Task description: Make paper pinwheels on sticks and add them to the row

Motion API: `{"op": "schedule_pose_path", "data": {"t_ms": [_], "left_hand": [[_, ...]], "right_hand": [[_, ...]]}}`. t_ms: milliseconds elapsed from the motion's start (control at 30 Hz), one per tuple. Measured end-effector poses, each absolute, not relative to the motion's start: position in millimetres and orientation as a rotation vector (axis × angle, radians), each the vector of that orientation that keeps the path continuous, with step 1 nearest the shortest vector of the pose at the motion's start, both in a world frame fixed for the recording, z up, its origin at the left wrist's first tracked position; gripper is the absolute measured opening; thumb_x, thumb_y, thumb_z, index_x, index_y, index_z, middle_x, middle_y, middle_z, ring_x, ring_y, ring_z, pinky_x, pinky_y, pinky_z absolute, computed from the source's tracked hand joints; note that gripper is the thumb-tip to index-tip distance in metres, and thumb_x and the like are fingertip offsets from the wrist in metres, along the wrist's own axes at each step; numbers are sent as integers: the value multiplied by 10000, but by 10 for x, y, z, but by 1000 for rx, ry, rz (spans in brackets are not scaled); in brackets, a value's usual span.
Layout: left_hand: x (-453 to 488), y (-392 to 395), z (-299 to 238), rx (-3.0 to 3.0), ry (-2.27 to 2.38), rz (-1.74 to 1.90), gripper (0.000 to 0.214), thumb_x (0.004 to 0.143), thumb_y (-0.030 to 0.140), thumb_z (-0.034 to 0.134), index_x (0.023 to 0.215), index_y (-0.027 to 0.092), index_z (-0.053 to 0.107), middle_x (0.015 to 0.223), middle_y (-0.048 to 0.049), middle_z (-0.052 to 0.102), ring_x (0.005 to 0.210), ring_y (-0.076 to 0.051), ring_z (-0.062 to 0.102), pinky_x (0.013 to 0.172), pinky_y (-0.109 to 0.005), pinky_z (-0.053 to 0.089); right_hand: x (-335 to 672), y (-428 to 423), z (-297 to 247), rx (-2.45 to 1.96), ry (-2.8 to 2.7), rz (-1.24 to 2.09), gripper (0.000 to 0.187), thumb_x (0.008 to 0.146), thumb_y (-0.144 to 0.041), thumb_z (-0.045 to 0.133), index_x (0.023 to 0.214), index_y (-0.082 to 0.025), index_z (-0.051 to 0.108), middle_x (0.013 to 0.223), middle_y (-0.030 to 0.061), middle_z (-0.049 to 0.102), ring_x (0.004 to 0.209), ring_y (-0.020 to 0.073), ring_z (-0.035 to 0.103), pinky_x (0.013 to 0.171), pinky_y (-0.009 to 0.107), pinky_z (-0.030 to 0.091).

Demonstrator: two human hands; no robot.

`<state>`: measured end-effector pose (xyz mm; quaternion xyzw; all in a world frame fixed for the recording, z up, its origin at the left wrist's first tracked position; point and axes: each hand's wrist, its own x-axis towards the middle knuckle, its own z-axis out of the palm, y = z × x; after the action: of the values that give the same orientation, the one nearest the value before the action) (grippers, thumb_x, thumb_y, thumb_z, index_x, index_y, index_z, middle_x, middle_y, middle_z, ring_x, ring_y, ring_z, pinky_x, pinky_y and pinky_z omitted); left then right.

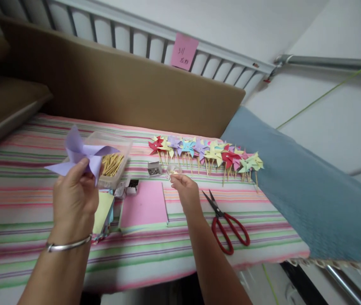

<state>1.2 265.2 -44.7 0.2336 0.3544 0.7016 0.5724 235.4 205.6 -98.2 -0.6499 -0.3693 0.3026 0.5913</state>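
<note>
Well, from the head view, lay a clock face over the scene with twelve at its top. The purple pinwheel [78,149] sits towards nine o'clock, raised above the striped cloth, and your left hand [77,184] has it pinched near its middle between thumb and fingers. It looks like paper: expect it to be very light, springy at the folded blades and easy to crease or tear. The layered centre is likely the firmest place to grip; squeezing the blade tips would probably bend them.

Your right hand [185,188] is well apart from the left, just below the clock's centre, fingertips at a small round clear dish [169,167]. You cannot tell whether those fingertips meet or hold anything; something pale shows in the dish.

At ten o'clock from the right hand, a small open box [154,164] holds tiny metal pieces [154,171]. Near its nine o'clock, another little box [131,192] carries dark pieces [133,184]. At the pinwheel's three o'clock, a translucent tub [108,183] contains a heap of thin tan sticks [113,164].
</note>
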Motion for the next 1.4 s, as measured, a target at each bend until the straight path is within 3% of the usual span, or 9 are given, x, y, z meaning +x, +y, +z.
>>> {"op": "schedule_pose_path", "data": {"t_ms": [200, 300, 400, 567, 733, 967, 1167, 1400], "left_hand": [[-100, 2704, -363, 233, 767, 1810, 170, 670, 79, 662, 571, 185, 575, 592, 65, 618, 578, -75, 569, 772, -285, 542], [-145, 2730, -380, 238, 745, 1803, 159, 645, 81, 687, 577, 183, 586, 621, 59, 637, 592, -79, 582, 758, -274, 537], [-173, 2747, -401, 305, 737, 1788, 158, 601, 82, 720, 594, 178, 594, 630, 48, 643, 597, -82, 594, 707, -236, 524], [-257, 2766, -367, 288, 731, 1795, 175, 534, 87, 745, 595, 163, 599, 612, 33, 642, 598, -97, 606, 683, -234, 519], [-381, 2760, -312, 226, 736, 1808, 165, 529, 90, 739, 607, 168, 617, 626, 35, 645, 610, -98, 603, 719, -251, 519], [-433, 2749, -341, 237, 690, 1809, 138, 559, 95, 735, 620, 159, 629, 640, 31, 659, 610, -92, 609, 680, -232, 508], [-474, 2756, -379, 211, 695, 1763, 131, 557, 82, 722, 602, 152, 621, 644, 19, 665, 627, -105, 614, 683, -240, 512], [-472, 2766, -411, 241, 672, 1753, 125, 559, 104, 733, 610, 147, 627, 639, 15, 663, 618, -104, 617, 661, -223, 499]], "right_hand": [[2071, 2159, -1065, -1826, -1410, 561, 261, 813, -336, 528, 877, -168, 718, 868, 48, 720, 805, 188, 648, 728, 292, 500], [1886, 2351, -1038, -1869, -1620, 574, 180, 791, -260, 569, 832, -221, 739, 916, 15, 728, 859, 174, 647, 765, 264, 476], [1703, 2583, -967, -1976, -1848, 567, 176, 769, -203, 577, 765, -240, 749, 877, 2, 740, 808, 159, 654, 701, 232, 451], [1435, 2863, -917, -2227, -2123, 491, 123, 709, -180, 622, 687, -198, 741, 774, 64, 746, 795, 216, 674, 636, 249, 435], [1304, 2931, -989, -2387, -2211, 363, 173, 743, -176, 601, 844, -182, 741, 959, 127, 733, 927, 261, 671, 694, 284, 460], [1261, 2915, -1030, -2460, -2214, 305, 249, 784, -201, 544, 962, -199, 719, 1026, 123, 721, 954, 252, 673, 703, 287, 480], [1235, 2921, -1028, -2478, -2196, 301, 252, 784, -226, 555, 973, -188, 717, 1029, 134, 720, 964, 257, 672, 709, 281, 482], [1210, 2980, -1033, -2456, -2150, 401, 196, 710, -160, 608, 861, -177, 732, 1014, 145, 723, 963, 275, 669, 724, 297, 480]]}}
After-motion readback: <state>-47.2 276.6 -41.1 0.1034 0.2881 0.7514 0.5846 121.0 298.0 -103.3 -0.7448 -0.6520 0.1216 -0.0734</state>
